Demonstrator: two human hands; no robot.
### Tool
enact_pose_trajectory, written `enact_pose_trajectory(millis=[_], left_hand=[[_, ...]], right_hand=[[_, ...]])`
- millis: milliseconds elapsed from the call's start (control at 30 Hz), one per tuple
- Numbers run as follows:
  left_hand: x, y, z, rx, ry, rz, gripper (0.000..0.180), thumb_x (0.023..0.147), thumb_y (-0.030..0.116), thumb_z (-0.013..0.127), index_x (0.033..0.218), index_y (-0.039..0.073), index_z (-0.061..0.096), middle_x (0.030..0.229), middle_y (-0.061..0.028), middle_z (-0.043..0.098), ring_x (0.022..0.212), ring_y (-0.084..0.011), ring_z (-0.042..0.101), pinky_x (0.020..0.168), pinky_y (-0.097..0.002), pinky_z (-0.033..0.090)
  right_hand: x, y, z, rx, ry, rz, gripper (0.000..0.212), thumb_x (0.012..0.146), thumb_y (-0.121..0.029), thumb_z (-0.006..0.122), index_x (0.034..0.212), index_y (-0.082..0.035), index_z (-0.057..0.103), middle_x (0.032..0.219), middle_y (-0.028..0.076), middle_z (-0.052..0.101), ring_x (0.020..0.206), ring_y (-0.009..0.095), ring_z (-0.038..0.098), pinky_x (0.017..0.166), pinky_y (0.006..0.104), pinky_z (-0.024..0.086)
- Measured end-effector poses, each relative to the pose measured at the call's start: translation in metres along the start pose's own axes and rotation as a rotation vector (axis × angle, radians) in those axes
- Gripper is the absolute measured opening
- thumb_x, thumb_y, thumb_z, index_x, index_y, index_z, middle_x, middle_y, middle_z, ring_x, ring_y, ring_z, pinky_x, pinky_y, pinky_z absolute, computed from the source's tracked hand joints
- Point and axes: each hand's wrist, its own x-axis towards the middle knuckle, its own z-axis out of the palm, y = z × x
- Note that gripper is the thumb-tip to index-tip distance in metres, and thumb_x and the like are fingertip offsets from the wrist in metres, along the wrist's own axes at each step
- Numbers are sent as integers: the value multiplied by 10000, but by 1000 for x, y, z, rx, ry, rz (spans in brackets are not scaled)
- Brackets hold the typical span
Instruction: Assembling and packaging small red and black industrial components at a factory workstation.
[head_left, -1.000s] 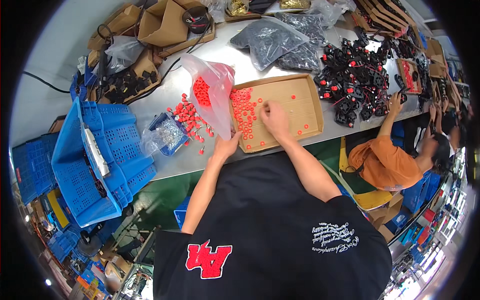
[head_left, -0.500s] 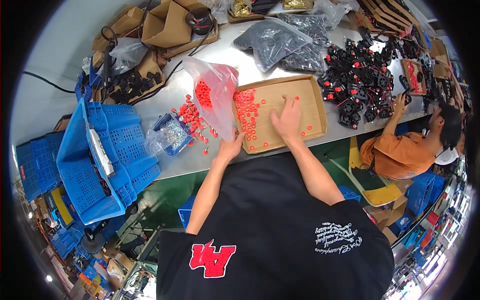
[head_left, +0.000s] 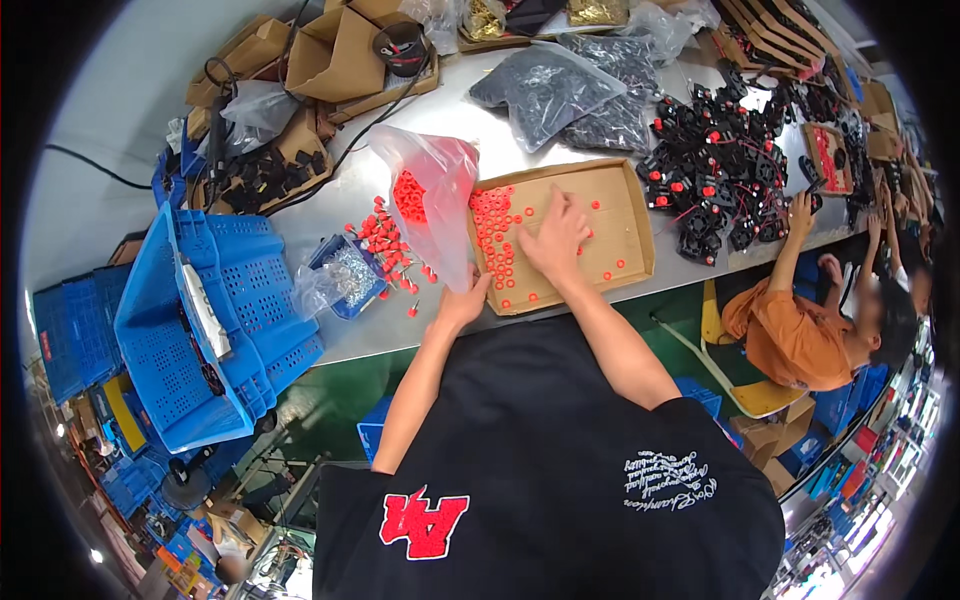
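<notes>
Desk (head_left: 385, 325), left of tray: bag (head_left: 450, 215), red pieces inside. Left hand (head_left: 463, 303) at bag's lower tip and tray's near-left corner; fingers' grip hidden, can't tell. Tray (head_left: 625, 225) by desk's near edge; rings (head_left: 493, 215) crowd its left side, strays farther right. Right hand (head_left: 557, 240) over tray's middle, fingers spread, no hold visible. Step: likely arranging rings; next move calls for a light touch on strays

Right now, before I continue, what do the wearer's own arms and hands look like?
The left hand and right hand are gloveless, the forearms uncovered. The short-sleeved black top carries a white-edged red patch and white lettering.
</notes>
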Motion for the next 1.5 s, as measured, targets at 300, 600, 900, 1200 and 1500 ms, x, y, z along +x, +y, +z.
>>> enact_pose_trajectory(millis=[300,600,900,1200,1500], left_hand=[[4,-8,2,-64,-21,23,281,933,251,562,889,-16,485,706,-66,538,629,-135,525,562,-297,439],[1,0,0,-37,30,14,273,888,262,583,870,-9,562,684,-145,597,674,-289,619,630,-395,472],[-2,-15,3,-5,9,85,294,949,277,543,881,-2,481,708,-61,535,641,-135,532,581,-295,444],[3,-16,4,-80,-1,-29,304,894,280,589,821,-8,523,703,-168,582,688,-323,603,618,-427,451],[-1,-4,0,-57,4,-3,316,895,295,590,841,-11,529,694,-164,578,690,-300,609,623,-406,460]], right_hand=[[8,5,6,-28,101,-52,813,703,-250,726,1376,-46,319,1301,225,336,1163,413,340,968,531,262],[1,-14,21,24,103,-140,854,704,-320,739,1385,-42,306,1299,235,348,1174,410,344,941,536,277],[4,41,-14,-181,295,41,882,680,-386,771,1380,-61,343,1316,229,350,1179,413,352,941,526,299],[-18,24,2,-151,-47,-80,890,706,-474,746,1386,-63,343,1338,223,348,1207,381,353,978,510,263],[-2,43,-12,33,8,-426,453,770,-230,695,1190,-107,580,1122,111,554,1046,301,511,877,457,372]])
